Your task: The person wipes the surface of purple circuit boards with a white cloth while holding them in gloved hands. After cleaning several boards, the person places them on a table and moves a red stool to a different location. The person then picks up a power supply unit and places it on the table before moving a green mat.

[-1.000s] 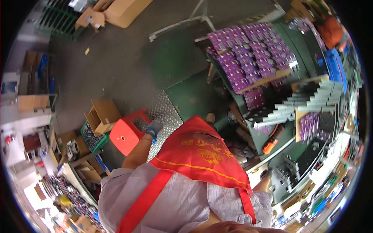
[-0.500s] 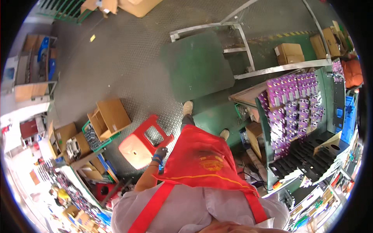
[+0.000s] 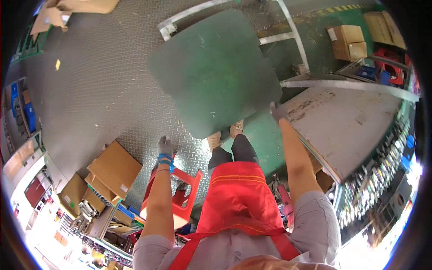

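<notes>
My left hand (image 3: 165,146), in a grey glove with a blue band at the wrist, is held out over the patterned metal floor. Its fingers look curled in, and I see nothing in them. Just behind it, partly covered by my forearm, stands a red plastic stool (image 3: 194,191). My right hand (image 3: 277,112), gloved in grey too, is beside the near left edge of a worn grey tabletop (image 3: 346,121); whether it touches the edge I cannot tell. Smearing hides how its fingers are set. Ahead of my feet is a dark green square panel (image 3: 216,72).
A pale metal frame (image 3: 299,47) runs beyond the panel, with a cardboard box (image 3: 348,42) on the floor behind it. Brown cartons (image 3: 114,168) are stacked at my left. A crowded rack of small parts (image 3: 373,189) curves along the right.
My body has turned and moved toward the green panel. My left hand has come away from the stool, and my right arm has swung into view. The purple-patterned packages have left view.
</notes>
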The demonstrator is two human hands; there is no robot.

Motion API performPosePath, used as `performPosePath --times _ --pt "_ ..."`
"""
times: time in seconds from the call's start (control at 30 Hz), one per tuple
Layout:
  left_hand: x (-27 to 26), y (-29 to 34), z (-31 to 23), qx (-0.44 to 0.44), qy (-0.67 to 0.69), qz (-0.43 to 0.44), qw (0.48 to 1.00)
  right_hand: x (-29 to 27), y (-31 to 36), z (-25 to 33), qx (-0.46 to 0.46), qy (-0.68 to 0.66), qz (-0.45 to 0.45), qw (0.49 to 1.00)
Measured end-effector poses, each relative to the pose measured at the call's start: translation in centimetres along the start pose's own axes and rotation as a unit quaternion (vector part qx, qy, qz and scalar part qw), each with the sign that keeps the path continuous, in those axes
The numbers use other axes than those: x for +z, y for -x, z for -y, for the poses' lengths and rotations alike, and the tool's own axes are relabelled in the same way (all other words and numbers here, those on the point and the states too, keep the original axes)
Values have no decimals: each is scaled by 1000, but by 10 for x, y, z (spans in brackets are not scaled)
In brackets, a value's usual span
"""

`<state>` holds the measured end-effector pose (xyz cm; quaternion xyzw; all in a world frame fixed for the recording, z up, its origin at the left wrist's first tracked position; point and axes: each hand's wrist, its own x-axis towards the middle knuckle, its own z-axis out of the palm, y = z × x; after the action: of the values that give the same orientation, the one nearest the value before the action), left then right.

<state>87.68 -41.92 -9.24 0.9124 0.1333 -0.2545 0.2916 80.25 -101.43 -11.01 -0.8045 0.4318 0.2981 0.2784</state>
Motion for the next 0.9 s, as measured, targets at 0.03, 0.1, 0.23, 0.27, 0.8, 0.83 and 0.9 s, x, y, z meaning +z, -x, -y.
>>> performPosePath --times 0.03,0.1,0.23,0.27,0.8,0.83,0.9 --pt "21 -16 1 -7 3 -36 999 -17 -28 38 -18 18 -49 998" --pt "55 -56 -87 -155 41 8 987 -23 -102 42 -47 21 -142 988" --pt "158 -123 41 -369 353 38 859 -44 -166 73 19 -22 -58 998" --pt "178 -130 69 -325 399 40 857 -35 -188 71 22 -46 -39 998" --pt "-281 146 -129 -173 231 -69 955 -108 268 45 96 3 62 993" --pt "-315 176 -115 -157 229 -67 959 -123 322 38 82 -29 48 995" --pt "-365 235 -131 -127 307 -64 941 -159 404 34 94 -111 32 989"
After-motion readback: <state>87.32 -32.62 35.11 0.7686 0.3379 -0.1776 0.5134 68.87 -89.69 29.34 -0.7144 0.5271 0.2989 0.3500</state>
